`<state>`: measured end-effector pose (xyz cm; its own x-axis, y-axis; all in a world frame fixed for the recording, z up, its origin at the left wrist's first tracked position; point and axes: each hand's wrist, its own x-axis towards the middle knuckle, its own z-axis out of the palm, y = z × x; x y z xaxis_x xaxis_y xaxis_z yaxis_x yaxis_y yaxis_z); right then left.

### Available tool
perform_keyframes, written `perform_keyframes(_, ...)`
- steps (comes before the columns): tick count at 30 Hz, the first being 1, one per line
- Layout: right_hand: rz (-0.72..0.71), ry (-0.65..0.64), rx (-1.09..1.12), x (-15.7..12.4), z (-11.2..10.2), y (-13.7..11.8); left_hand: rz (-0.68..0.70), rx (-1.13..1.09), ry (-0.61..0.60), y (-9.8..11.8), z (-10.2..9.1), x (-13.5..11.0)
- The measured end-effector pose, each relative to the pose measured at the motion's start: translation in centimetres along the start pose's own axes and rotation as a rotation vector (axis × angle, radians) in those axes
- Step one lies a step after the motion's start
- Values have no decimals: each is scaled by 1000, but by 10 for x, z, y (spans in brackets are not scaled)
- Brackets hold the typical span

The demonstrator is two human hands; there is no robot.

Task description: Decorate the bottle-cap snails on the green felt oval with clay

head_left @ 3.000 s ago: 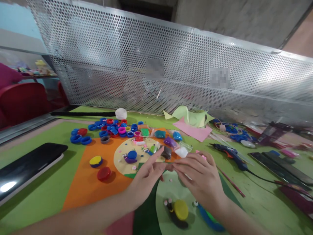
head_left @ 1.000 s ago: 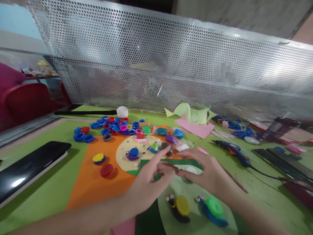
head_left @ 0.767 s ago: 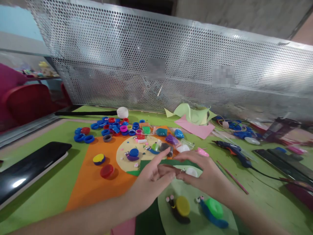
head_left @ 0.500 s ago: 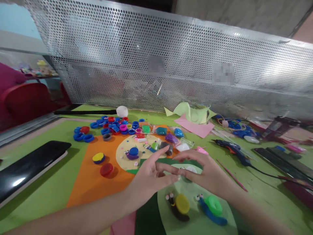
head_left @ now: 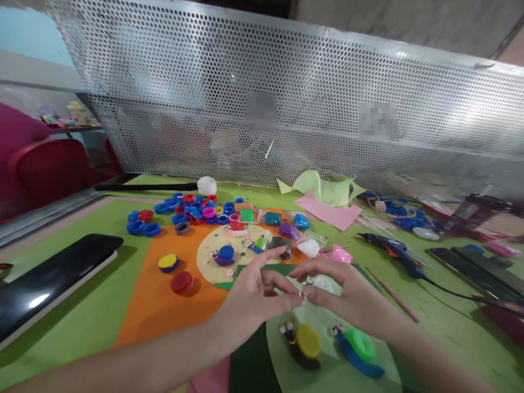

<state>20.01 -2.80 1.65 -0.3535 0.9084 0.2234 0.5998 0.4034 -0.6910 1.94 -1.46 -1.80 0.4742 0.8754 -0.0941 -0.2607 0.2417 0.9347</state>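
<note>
In the head view, a tiny pale bit sits between the fingertips of the left hand and the right hand, over green paper; I cannot tell which one pinches it. The right hand partly hides a white cap. The blue snail, covered partly three seconds ago, now shows clear.

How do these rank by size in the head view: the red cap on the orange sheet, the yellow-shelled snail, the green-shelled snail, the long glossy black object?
1. Long glossy black object, even cut off by the frame edge
2. Green-shelled snail and yellow-shelled snail: too close to rank
3. Red cap
</note>
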Motion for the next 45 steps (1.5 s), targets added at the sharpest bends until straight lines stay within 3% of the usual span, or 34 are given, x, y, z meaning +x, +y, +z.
perform_keyframes(7, -163, 23, -8, -4, -2, -4, 1, -199, -43, -3, 3, 0)
perform_keyframes(17, -217, 12, -28, -3, -2, -5, 13, -205, -46, -5, 3, 1)
perform_keyframes(34, -377, 154, -179, -5, 2, -9, -44, -245, -45, -9, 1, 1)
perform_keyframes(45, -458, 134, -142, -4, 1, -10, -59, -232, -55, -10, 2, 1)
